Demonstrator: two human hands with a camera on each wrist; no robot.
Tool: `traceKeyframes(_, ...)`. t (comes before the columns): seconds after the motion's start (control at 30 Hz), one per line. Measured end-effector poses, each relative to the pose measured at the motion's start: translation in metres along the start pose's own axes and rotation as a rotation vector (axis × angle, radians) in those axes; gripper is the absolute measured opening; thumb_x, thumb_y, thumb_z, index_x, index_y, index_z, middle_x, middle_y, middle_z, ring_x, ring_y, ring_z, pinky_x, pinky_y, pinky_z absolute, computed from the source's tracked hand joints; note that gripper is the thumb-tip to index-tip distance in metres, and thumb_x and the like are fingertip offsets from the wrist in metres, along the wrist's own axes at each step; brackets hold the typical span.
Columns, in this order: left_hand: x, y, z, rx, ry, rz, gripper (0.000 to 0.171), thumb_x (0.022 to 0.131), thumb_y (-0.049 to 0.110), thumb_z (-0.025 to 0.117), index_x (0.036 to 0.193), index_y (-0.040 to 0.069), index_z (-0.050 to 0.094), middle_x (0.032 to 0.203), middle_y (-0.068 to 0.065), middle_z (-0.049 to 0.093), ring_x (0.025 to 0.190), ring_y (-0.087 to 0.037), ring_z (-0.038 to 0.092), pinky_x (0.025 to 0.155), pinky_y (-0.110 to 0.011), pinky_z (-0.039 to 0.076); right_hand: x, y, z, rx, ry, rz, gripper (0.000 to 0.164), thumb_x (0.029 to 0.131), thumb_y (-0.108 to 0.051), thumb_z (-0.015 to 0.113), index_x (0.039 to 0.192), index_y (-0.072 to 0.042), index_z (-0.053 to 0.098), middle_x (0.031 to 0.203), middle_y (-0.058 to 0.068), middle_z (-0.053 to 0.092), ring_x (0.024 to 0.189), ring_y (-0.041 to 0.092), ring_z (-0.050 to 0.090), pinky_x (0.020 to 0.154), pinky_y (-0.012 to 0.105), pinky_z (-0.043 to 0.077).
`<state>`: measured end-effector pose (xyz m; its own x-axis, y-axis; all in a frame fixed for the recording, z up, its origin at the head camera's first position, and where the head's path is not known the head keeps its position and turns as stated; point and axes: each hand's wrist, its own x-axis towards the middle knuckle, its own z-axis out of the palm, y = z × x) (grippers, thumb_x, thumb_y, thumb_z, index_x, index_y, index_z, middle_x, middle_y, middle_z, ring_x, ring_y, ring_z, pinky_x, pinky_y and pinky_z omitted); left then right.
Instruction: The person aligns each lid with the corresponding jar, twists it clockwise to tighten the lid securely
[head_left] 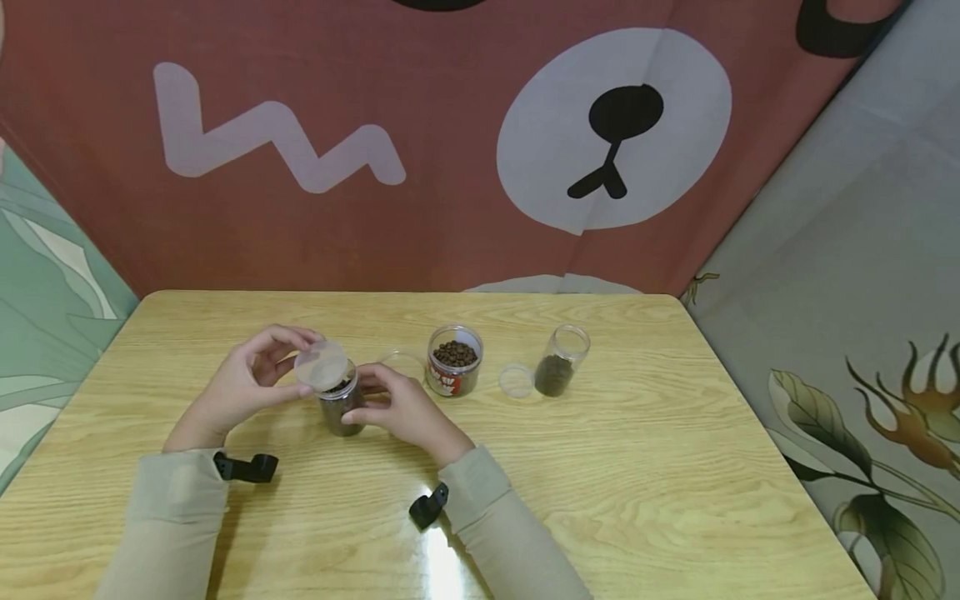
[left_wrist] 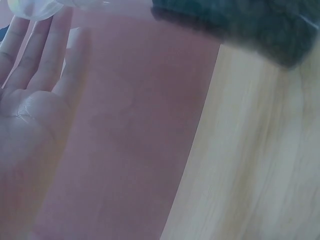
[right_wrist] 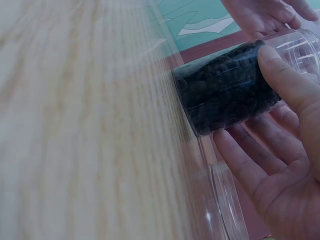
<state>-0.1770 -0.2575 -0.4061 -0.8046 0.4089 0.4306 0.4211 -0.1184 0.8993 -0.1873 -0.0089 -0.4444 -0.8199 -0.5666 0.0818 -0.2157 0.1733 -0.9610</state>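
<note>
Reddish-brown backdrop cloth [head_left: 435,237] with a printed muzzle rises behind the wood-grain table [head_left: 637,500]; green leafy cloth [head_left: 45,275] hangs at the left, grey floral cloth [head_left: 840,208] at the right. We see the jar of dark beans [head_left: 335,415] on the left half of the table, upright or very nearly so: its long axis runs up from the tabletop, base down, open mouth up. From the right wrist we see that axis cross the view aslant, base toward the wood grain and clear rim at upper right; we cannot tell whether the base bears fully on the table. The right hand [head_left: 405,408] is curled round its side, thumb on one face, fingers on the other. The left hand [head_left: 243,382] pinches a clear lid [head_left: 321,365], tilted over the mouth; whether lid and rim touch we cannot make out. The hands are near each other, one on either side of the jar. Beyond the right hand we find a loose lid [head_left: 403,362], an open wide jar [head_left: 467,383] of brown beans [head_left: 454,355], a flat lid [head_left: 516,381] and an open tall jar [head_left: 555,375], both jars mouth up.
</note>
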Motion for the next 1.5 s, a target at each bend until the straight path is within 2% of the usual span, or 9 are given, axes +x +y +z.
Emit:
traceKeyframes(0.4, -0.001, -0.001, 0.002, 0.024, -0.016, -0.089, 0.045, 0.080, -0.025, 0.070, 0.117, -0.005, 0.056, 0.134, -0.005, 0.057, 0.127, -0.011, 0.056, 0.108, -0.020, 0.043, 0.000, 0.001, -0.001, 0.034, -0.008, 0.001, 0.058, 0.083, -0.007, 0.084, 0.135, -0.008, 0.059, 0.128, 0.005, 0.065, 0.117, 0.009, 0.061, 0.096, 0.020, 0.052)
traceKeyframes(0.7, 0.000, -0.007, 0.002, 0.016, -0.031, -0.085, 0.045, 0.079, -0.025, 0.070, 0.117, -0.005, 0.056, 0.134, -0.005, 0.057, 0.128, -0.012, 0.055, 0.108, -0.021, 0.044, 0.000, 0.004, -0.002, 0.035, -0.019, -0.005, 0.056, 0.081, -0.002, 0.085, 0.131, -0.004, 0.060, 0.125, 0.007, 0.066, 0.113, 0.008, 0.063, 0.096, 0.021, 0.053)
traceKeyframes(0.97, -0.002, -0.010, 0.003, 0.010, -0.035, -0.101, 0.045, 0.080, -0.025, 0.070, 0.118, -0.005, 0.056, 0.135, -0.006, 0.057, 0.129, -0.012, 0.055, 0.107, -0.021, 0.045, 0.000, 0.006, -0.003, 0.006, -0.039, 0.002, 0.053, 0.083, -0.005, 0.084, 0.132, -0.006, 0.063, 0.126, 0.005, 0.067, 0.113, 0.007, 0.063, 0.097, 0.021, 0.052)
traceKeyframes(1.23, -0.001, -0.012, 0.004, -0.004, -0.048, -0.115, 0.042, 0.081, -0.024, 0.070, 0.117, -0.009, 0.053, 0.135, -0.007, 0.056, 0.128, -0.014, 0.055, 0.106, -0.023, 0.046, 0.001, 0.010, -0.003, 0.012, -0.032, 0.011, 0.052, 0.083, -0.004, 0.084, 0.131, -0.005, 0.063, 0.126, 0.008, 0.067, 0.115, 0.008, 0.062, 0.096, 0.022, 0.053)
traceKeyframes(1.5, -0.001, -0.015, 0.002, -0.031, -0.059, -0.117, 0.044, 0.079, -0.026, 0.069, 0.115, -0.004, 0.056, 0.134, -0.005, 0.056, 0.128, -0.013, 0.054, 0.104, -0.023, 0.048, 0.001, 0.011, -0.004, -0.030, -0.031, -0.005, 0.051, 0.084, -0.009, 0.084, 0.131, -0.008, 0.064, 0.127, 0.005, 0.067, 0.115, 0.008, 0.062, 0.097, 0.021, 0.051)
